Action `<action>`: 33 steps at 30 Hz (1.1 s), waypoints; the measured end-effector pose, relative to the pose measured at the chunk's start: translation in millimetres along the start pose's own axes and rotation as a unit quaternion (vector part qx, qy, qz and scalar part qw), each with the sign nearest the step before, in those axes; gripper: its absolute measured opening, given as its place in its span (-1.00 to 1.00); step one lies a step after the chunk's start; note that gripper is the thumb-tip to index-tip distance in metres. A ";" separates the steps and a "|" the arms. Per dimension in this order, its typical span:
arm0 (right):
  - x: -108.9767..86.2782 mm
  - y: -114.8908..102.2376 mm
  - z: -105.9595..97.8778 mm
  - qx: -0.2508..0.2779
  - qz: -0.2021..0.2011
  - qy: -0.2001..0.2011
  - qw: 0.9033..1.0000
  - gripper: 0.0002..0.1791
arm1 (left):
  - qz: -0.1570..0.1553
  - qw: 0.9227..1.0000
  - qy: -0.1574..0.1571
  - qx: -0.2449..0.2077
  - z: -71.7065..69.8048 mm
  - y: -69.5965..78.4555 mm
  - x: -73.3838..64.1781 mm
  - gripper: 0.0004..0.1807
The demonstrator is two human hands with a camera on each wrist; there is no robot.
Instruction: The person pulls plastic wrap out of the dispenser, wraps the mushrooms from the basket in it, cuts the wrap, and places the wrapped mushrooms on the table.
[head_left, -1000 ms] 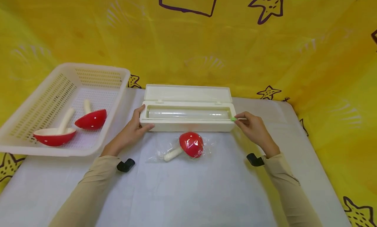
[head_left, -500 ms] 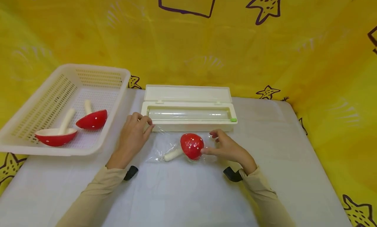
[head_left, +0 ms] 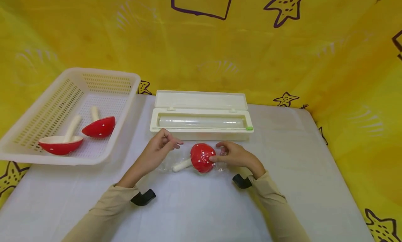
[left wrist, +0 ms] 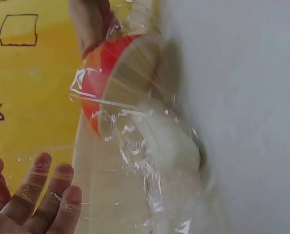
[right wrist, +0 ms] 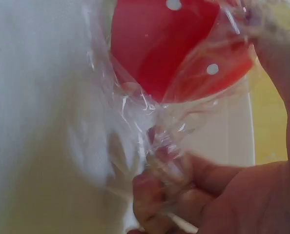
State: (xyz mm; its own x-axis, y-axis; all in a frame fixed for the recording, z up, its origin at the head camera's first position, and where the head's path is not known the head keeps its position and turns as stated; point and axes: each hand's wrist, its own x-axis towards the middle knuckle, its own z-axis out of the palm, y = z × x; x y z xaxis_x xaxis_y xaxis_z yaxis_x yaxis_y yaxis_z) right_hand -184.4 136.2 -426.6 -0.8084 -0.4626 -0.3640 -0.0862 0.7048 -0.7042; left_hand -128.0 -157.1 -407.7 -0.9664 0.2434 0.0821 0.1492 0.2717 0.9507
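At the back left corner of the worktop [head_left: 201,210], a white basket [head_left: 75,161] holds two red-capped mushrooms [head_left: 61,148]. The left hand [head_left: 157,148], fingers parted with clear film [left wrist: 130,139] showing across them, is near the stem [head_left: 182,165] of the wrapped mushroom [head_left: 202,158]. That mushroom lies mid-worktop, its cap toward the right edge, just in front of a lidded box [head_left: 201,135] near the back edge. It looks light and stiff, perhaps brittle, its wrap probably slippery; the stem should give the surest hold. The right hand [head_left: 237,155] pinches bunched film beside the cap, thumb at the cap.
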 end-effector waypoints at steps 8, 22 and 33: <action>-1.6 1.2 1.4 0.054 -0.037 0.012 0.998 -0.37 | 0.042 0.992 -0.116 0.010 19.2 2.6 -15.2 -0.92; -8.7 6.8 3.2 0.141 -0.066 0.014 0.988 -0.56 | 0.098 0.963 -0.092 0.232 36.8 -4.7 -18.0 -0.77; -13.4 4.3 5.2 0.158 -0.141 -0.026 0.977 -0.74 | 0.011 0.926 -0.104 0.362 48.8 -16.6 -14.7 -0.61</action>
State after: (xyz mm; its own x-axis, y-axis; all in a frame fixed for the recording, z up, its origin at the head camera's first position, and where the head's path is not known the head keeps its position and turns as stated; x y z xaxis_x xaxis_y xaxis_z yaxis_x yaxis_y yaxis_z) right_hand -170.9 142.7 -427.9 -0.7473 -0.6464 -0.1538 -0.1100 0.3487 -0.9308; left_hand -106.1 -119.8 -439.3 -0.9114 0.4102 -0.0329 0.3422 0.7997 0.4933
